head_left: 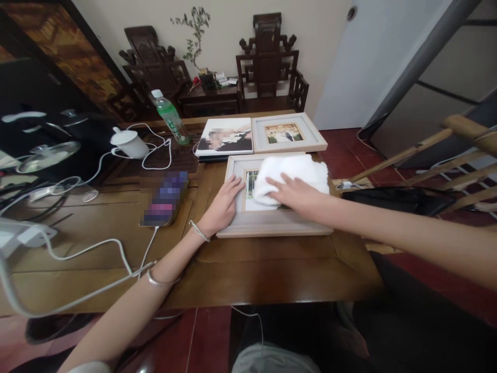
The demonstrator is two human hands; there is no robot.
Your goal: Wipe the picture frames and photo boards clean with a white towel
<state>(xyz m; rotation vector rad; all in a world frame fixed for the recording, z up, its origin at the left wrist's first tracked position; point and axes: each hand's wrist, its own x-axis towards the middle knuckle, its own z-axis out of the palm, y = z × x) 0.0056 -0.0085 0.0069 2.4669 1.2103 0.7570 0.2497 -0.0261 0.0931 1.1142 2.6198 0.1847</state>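
Observation:
A picture frame (267, 226) with a pale, wide border lies flat near the table's right end. My left hand (224, 204) grips its left side, fingers curled over the rim. A folded white cloth (310, 173) covers much of the photo and the frame's upper right part. With fingers spread over it, my right hand (295, 194) holds the cloth down against the frame. Part of the photo (251, 185) shows left of the cloth. Behind lie a second framed photo (286, 133) and a white-edged picture panel (227, 135), side by side.
On the wooden table (240, 274), a phone (165, 199) with a charging cable lies left of the frame. A green-labelled bottle (171, 116), a lidded white cup (129, 142) and a glass-lidded pot (50, 155) stand farther back. White cables (112, 241) cross the left side. A wooden chair (462, 129) stands right.

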